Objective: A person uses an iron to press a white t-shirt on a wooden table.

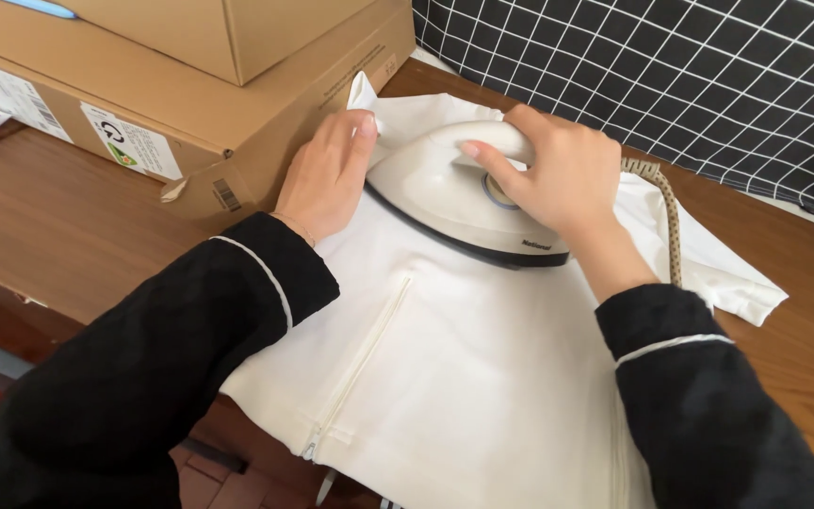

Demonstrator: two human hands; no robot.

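Observation:
A white garment (445, 368) with a zip lies spread over the wooden table (68, 226). On its upper part rests a cream clothes iron (445, 203) with a dark sole edge. My right hand (548, 174) is shut on the iron's handle. To the left of the iron, my left hand (327, 174) lies flat on the cloth, fingers pressing near a raised fabric corner (363, 91). Both arms wear black sleeves with white piping.
Stacked cardboard boxes (190, 85) stand at the back left, touching the garment's edge. A braided iron cord (666, 217) runs down the right side. A black cloth with a white grid (671, 75) covers the back right. The table's front edge drops to a red-brown floor (228, 481).

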